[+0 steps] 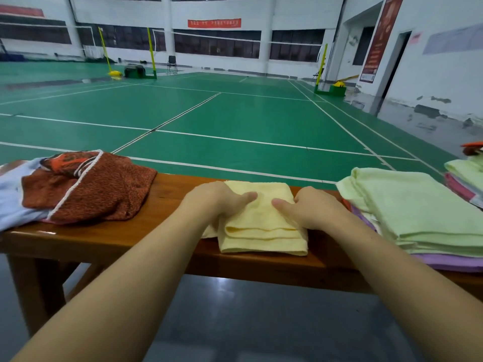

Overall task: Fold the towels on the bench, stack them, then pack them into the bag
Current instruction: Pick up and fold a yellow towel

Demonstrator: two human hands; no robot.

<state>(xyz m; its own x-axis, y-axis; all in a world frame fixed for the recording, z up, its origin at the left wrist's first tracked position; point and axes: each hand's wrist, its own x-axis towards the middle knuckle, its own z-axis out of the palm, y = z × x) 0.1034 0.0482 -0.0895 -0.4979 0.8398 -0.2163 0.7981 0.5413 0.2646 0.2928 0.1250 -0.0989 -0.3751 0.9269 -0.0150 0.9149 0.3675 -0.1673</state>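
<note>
- A folded yellow towel (pixel 262 223) is seen at the lower centre of the frame, lying on the wooden tabletop (pixel 104 239) with its layered edge turned toward the near rim.
- The left hand (pixel 217 199) is laid on the left side of the yellow towel, its thumb stretched across the cloth toward the middle; its fingers are hidden at the towel's edge, so the grip cannot be told for certain.
- The right hand (pixel 311 207) is laid on the right side of the same towel, its thumb pointed inward; its fingers are likewise hidden, and whether the cloth is pinched or only pressed cannot be told.
- The two thumbs are held near each other over the middle of the towel, not touching.
- A stack of folded towels is seen at the right of the frame, just beside the right hand: a pale green towel (pixel 418 207) on top, and a purple towel (pixel 449 262) showing at the bottom edge.
- A second small pile (pixel 467 178) with green and pink layers is cut off by the right edge of the frame.
- A rust-brown towel (pixel 99 194) with a white trim is heaped unfolded at the left of the frame, lying over a pale blue cloth (pixel 13 202).
- A green court floor (pixel 235 118) with white lines is spread across the middle of the frame beyond the tabletop.
</note>
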